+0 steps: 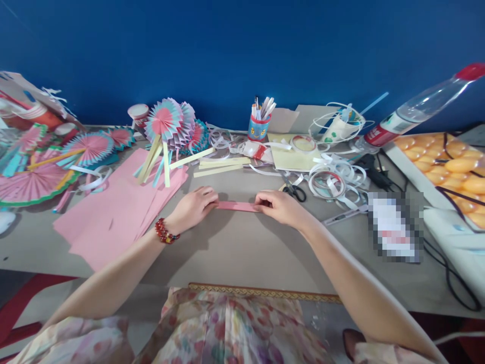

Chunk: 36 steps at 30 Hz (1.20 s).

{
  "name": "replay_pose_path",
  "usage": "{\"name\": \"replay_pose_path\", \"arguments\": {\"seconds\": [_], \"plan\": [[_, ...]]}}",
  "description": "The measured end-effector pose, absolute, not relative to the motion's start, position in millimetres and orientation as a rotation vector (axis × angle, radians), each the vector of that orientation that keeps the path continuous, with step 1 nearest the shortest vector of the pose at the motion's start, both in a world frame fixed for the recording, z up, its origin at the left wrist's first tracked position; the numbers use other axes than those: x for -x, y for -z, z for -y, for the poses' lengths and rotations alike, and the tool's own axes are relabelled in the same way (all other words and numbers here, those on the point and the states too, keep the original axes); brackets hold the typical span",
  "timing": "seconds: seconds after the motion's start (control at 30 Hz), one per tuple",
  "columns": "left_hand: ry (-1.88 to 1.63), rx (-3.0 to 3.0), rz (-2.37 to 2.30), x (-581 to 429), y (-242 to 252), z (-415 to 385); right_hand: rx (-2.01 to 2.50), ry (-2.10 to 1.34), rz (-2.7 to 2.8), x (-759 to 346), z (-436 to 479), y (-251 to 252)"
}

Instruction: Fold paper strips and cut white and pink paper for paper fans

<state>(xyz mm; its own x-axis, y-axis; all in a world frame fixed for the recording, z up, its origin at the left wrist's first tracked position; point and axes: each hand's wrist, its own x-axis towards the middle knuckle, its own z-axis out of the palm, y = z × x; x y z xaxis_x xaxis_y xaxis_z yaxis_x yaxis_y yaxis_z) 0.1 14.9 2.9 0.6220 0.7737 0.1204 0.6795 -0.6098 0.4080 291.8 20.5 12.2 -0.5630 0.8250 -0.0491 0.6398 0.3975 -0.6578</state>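
A narrow folded strip of pink paper lies level between my two hands, just above or on the grey table. My left hand pinches its left end, fingers curled together. At the right end my right hand is closed on the same strip, thumb and fingertips pressed to it. Left of my left hand, several pink paper sheets are piled. Black-handled scissors lie just beyond my right hand, their blades partly covered by white strips.
Pleated paper fans and pale yellow strips are at the back left. A pen cup stands by the blue wall. Tangled white tape, a glue gun and a plastic bottle crowd the right side.
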Motion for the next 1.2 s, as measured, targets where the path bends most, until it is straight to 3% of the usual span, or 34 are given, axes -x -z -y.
{"name": "replay_pose_path", "arguments": {"seconds": [0.67, 1.2], "plan": [[-0.396, -2.508, -1.156, 1.7, -3.0, -17.3, 1.239, -0.822, 2.419, -293.3, -18.3, -4.8], [-0.189, -2.865, -0.993, 2.7, 7.7, -15.6, 1.101, -0.168, 2.706, -294.3, 1.7, 10.3]]}}
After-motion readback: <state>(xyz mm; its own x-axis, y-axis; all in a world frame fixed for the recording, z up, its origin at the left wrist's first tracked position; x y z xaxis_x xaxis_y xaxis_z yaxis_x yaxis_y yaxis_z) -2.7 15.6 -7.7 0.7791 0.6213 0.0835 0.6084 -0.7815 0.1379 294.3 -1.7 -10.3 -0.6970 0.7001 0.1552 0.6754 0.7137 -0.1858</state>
